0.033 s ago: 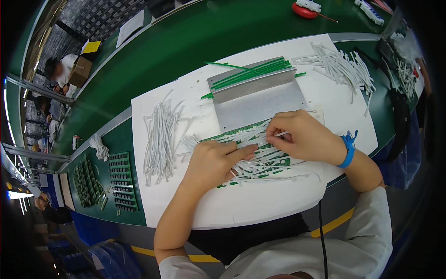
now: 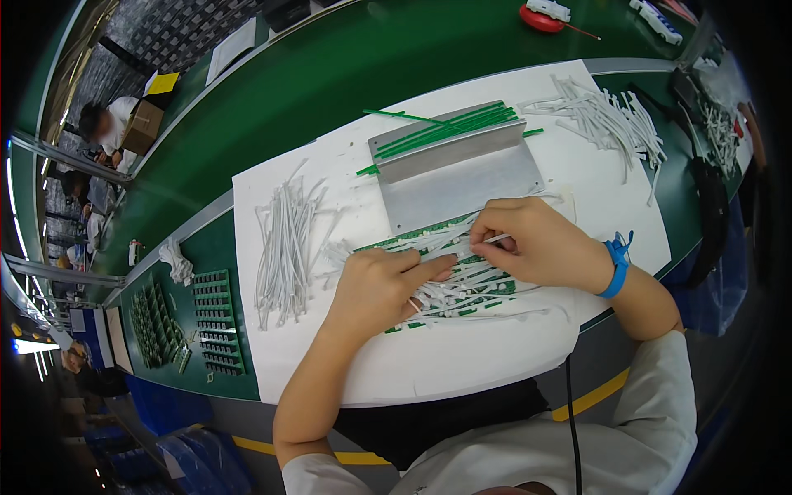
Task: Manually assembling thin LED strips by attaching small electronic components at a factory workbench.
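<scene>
Pinching a thin white strip (image 2: 500, 238) between thumb and fingertips, the right hand (image 2: 540, 241) partly covers it, so its far end cannot be followed. The left hand (image 2: 375, 285) lies palm down, fingers reaching right across the heap of white strips (image 2: 470, 286); whether it grips any of them cannot be told. That heap lies between and under the hands, over green boards (image 2: 506, 288) that show only in slivers, their number unclear. At the far right, a black-handled tool (image 2: 708, 194) fades into the dark rim.

Just beyond the hands, an angled metal plate (image 2: 462, 198) stands on the white sheet (image 2: 363, 375), its raised wall partly blocking the green sticks (image 2: 450, 128) behind. Loose white piles lie to the left (image 2: 285, 247) and far right (image 2: 610, 124). Farther left sit rows of green boards with dark parts (image 2: 219, 322). At far left, a cardboard box (image 2: 142, 126) partly hides another person.
</scene>
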{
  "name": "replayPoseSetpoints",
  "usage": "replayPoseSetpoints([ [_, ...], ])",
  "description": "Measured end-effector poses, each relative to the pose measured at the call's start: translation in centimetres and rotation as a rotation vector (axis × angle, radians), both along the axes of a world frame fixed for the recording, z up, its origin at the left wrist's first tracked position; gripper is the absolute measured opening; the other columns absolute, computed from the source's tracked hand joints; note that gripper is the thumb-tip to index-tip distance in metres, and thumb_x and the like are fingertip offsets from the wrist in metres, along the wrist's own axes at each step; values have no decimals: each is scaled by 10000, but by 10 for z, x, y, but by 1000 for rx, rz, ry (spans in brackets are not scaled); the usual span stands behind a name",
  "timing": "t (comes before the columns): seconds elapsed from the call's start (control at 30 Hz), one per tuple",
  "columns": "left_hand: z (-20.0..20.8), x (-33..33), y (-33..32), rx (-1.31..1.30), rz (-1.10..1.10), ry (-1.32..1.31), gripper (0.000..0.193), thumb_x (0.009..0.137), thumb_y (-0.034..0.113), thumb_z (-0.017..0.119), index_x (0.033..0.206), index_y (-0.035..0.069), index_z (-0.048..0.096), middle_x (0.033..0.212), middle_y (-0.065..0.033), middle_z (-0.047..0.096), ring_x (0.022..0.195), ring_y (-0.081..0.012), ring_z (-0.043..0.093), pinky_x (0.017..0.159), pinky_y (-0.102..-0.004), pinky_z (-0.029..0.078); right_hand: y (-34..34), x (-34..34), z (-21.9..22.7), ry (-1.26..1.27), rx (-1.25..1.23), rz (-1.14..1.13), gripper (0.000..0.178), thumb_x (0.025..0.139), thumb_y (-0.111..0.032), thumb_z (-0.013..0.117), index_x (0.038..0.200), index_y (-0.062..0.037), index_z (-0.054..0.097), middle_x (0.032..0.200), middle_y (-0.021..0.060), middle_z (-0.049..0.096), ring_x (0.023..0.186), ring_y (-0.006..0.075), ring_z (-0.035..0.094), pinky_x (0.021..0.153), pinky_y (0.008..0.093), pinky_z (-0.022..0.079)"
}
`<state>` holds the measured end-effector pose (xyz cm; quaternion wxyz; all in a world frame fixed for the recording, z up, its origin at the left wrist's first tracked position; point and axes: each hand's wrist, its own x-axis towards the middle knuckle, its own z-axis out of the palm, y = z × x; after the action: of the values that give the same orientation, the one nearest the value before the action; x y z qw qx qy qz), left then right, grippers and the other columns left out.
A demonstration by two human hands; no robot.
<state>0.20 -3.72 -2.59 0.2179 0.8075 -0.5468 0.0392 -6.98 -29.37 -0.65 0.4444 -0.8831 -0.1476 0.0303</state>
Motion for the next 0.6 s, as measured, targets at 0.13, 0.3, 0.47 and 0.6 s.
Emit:
replayPoseSetpoints([
  [0.13, -1, -4, -3, -9, 43, -16, 462, 684, 99, 774, 1130, 216, 793, 690, 12, 586, 578, -214, 609, 548, -369, 492, 4, -3, -9, -93, -15, -19, 108, 893, -32, 760, 968, 4, 690, 944, 115, 702, 699, 241, 692, 617, 315, 554],
  [0.3, -1, -4, -5, -31, 76, 22, 424, 689, 100, 765, 1099, 207, 791, 714, 3, 620, 605, -232, 636, 561, -366, 511, 6, -4, -13, -252, -145, -20, 95, 891, -34, 752, 942, -9, 675, 911, 116, 654, 696, 277, 666, 630, 355, 554],
  [0.47, -1, -4, -5, -44, 68, 33, 468, 672, 92, 765, 1127, 201, 783, 724, -3, 620, 619, -233, 641, 570, -370, 520, 13, -8, -17, -322, -195, -50, 101, 880, -37, 754, 920, -14, 664, 886, 122, 619, 717, 310, 652, 650, 390, 554],
  [0.6, 1, -1, -1, 17, 24, 25, 544, 662, 83, 769, 1193, 198, 770, 732, -7, 615, 629, -232, 641, 570, -374, 521, 18, -13, -14, -188, -130, -132, 95, 876, -16, 749, 920, 1, 667, 913, 136, 660, 734, 307, 690, 665, 369, 578],
])
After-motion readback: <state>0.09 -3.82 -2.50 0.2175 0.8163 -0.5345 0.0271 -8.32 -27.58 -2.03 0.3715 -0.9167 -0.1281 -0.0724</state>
